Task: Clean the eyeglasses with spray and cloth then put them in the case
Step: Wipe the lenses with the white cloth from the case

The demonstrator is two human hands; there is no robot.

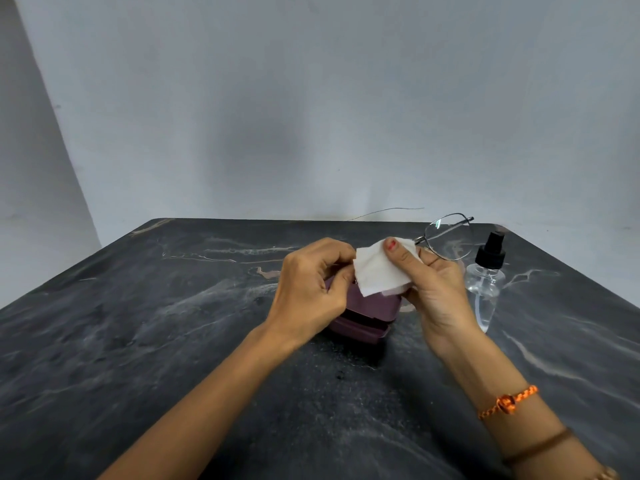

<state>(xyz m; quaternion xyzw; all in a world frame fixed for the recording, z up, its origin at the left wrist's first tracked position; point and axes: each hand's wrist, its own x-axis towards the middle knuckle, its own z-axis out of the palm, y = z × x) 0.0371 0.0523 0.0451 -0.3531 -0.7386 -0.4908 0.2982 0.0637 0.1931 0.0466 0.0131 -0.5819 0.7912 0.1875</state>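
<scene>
My right hand (434,289) pinches a white cloth (379,270) between thumb and fingers, folded over one lens of the thin metal-framed eyeglasses (450,239). The other lens sticks out to the right above my fingers, and one temple arm reaches left over the table's far edge. My left hand (311,289) pinches the cloth's left edge with curled fingers. Below both hands the maroon glasses case (363,315) lies on the table, partly hidden. The clear spray bottle (485,282) with a black nozzle stands just right of my right hand.
Everything sits on a dark marbled table (173,323), which ends at a pale wall behind. An orange braided band is on my right wrist.
</scene>
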